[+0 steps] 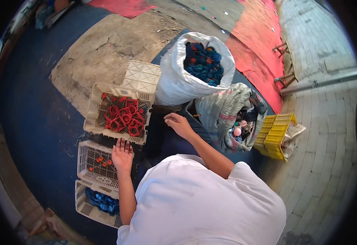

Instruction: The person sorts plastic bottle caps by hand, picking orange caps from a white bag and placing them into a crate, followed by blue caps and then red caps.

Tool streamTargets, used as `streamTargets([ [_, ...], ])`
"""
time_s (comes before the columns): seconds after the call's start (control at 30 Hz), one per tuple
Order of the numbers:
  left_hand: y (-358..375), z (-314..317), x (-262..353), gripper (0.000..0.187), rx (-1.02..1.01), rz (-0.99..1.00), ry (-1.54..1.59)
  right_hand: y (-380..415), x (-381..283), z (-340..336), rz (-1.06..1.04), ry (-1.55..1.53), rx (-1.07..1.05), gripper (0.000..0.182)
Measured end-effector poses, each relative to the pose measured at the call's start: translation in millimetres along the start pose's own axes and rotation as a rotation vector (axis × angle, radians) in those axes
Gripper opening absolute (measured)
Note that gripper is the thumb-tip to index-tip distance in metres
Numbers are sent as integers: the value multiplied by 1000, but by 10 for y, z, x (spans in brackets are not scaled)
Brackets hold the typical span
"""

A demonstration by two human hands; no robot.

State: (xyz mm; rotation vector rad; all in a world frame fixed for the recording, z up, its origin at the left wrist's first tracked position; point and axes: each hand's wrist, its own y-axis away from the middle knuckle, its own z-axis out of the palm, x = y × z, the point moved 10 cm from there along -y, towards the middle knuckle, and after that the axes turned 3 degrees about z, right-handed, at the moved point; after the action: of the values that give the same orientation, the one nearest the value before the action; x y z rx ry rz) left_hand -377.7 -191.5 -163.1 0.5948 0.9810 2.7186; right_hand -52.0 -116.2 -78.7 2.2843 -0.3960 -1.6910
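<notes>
My left hand (122,156) is palm up with its fingers stretched out and holds nothing. It hovers at the right edge of a cream crate (80,162) with a few small orange caps (101,159) in it. Just beyond its fingertips stands a larger cream crate (89,116) of red ring-shaped plastic pieces (125,116). My right hand (179,124) is in front of a white woven sack (172,81) full of mostly blue caps (205,63). Its fingers are loosely bent and slightly apart, with nothing visible in them; the thumb is mostly hidden.
A third cream crate (80,200) holds blue caps (103,201). A pale crate (142,75) is behind the red pieces. To the right are a patterned sack (217,108) of mixed items, yellow crates (273,132) and a wooden stool (286,61) by the brick wall (325,122).
</notes>
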Motion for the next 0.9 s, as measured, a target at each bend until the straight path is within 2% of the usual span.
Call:
streamTargets([
  [0.2,-467,884,-381,41,-78,-84,-138,9,-499,-1092,-128,-17,204,21],
  [0.27,-569,1162,-580,41,-65,-115,-171,-60,-651,-1463,-239,10,276,19],
  [0.4,-775,1763,-981,42,-136,-163,-223,-467,-893,-2176,-341,67,449,20],
  [0.47,-794,2033,-1208,43,-193,-188,-237,-894,-836,-2400,-248,109,423,23],
  [0.57,-811,2305,-1512,46,-241,-227,-352,-1557,-710,-2591,-191,356,358,30],
  [0.7,-768,2524,-1717,48,-258,-230,-493,-2426,-486,-2595,-298,551,265,33],
  [0.9,-777,2463,-1699,49,-181,-177,-472,-2958,-211,-2373,-279,851,76,36],
])
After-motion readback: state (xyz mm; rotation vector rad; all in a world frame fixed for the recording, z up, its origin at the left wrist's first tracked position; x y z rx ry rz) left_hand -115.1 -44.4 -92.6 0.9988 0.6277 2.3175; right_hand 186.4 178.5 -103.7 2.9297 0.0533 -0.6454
